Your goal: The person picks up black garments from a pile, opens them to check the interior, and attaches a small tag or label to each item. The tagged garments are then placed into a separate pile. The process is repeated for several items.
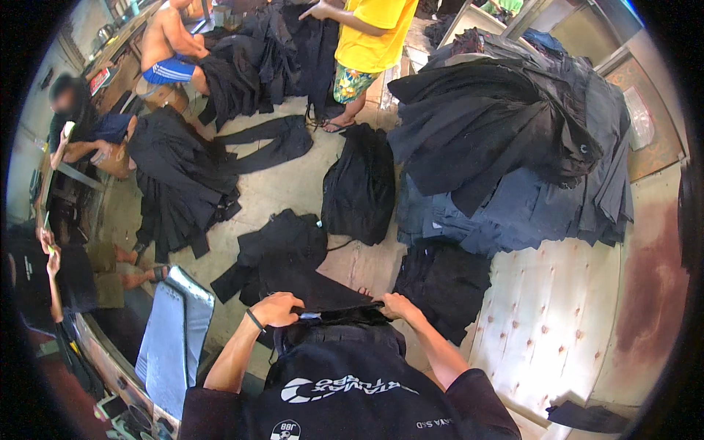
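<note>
While both hands grip it, the black garment [345,317] stretches left to right across the person's front, its long axis running between the two fists and its upper edge pulled taut. It looks dark, matte and bunched into folds, with a small pale tag showing near the left hand [277,309]. That hand's fingers are curled tight on the left end; a dark band sits on the wrist. Over on the other end, the right hand [396,306] has its fingers clamped on the cloth too. Below the hands, the rest of the garment hangs down against the person's dark shirt. On the wooden bench [557,308] to the right sits a big heap of dark clothes [513,147]. More black pieces lie scattered on the floor [293,191] ahead.
</note>
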Motion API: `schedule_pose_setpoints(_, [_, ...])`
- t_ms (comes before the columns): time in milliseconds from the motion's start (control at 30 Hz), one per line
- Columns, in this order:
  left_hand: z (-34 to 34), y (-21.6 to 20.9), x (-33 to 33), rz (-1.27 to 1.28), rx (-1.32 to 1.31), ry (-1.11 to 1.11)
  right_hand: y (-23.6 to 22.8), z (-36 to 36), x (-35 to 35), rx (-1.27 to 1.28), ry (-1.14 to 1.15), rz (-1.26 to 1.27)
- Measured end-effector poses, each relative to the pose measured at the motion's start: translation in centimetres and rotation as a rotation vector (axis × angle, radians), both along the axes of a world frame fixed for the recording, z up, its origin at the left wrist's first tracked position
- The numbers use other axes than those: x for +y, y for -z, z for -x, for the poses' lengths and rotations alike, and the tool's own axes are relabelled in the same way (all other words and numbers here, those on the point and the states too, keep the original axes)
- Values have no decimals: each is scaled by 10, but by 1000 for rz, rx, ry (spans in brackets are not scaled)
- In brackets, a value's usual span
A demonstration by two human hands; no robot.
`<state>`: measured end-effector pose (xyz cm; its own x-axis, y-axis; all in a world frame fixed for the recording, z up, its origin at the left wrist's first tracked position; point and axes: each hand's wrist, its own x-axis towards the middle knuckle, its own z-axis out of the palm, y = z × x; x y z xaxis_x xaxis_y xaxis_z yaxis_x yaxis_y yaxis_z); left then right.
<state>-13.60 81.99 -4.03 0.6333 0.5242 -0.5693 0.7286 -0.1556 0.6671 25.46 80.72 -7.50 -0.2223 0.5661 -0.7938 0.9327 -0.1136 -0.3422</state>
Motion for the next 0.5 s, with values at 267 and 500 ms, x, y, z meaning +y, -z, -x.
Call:
schedule_pose_setpoints(267, [-53,81,208,-491,145,-543,50,-13,136,394,629,-629])
schedule_pose_setpoints(500, [-120,-47,261,-903,-510,-766,-78,-55,206,330,596,-1225])
